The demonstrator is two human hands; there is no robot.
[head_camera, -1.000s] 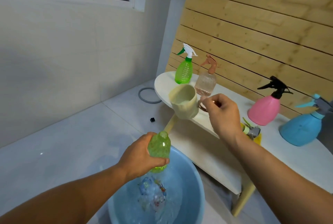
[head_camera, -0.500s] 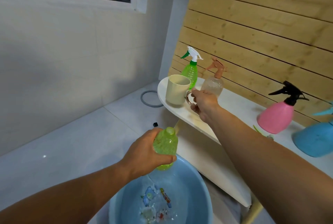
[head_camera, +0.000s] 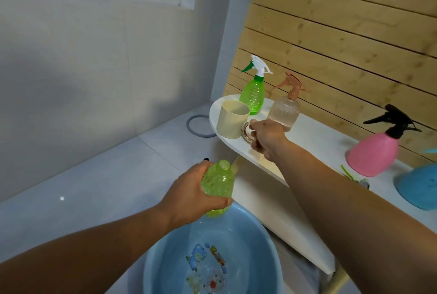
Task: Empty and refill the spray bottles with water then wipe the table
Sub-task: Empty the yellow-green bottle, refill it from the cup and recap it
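My left hand [head_camera: 189,195] grips an uncapped green bottle [head_camera: 218,185] upright above a blue basin [head_camera: 160,260] with water in it. A cream mug [head_camera: 233,119] stands on the left end of the white table [head_camera: 314,142]. Its handle is held by the fingers of my right hand [head_camera: 266,139]. Behind the mug stand a green spray bottle [head_camera: 253,93] with a white trigger and a clear bottle [head_camera: 285,110] with a brown trigger. A pink bottle [head_camera: 372,154] with a black trigger and a blue bottle [head_camera: 418,187] stand further right.
A grey ring [head_camera: 198,126] lies on the tiled floor by the wall. A small black piece [head_camera: 206,159] lies on the floor near the table leg. Green and metal bits [head_camera: 354,178] rest on the table beside the pink bottle. Wooden slats back the table.
My right hand carried the tilted mug away from the green bottle and set it upright on the table's left end. My left hand kept the green bottle over the basin.
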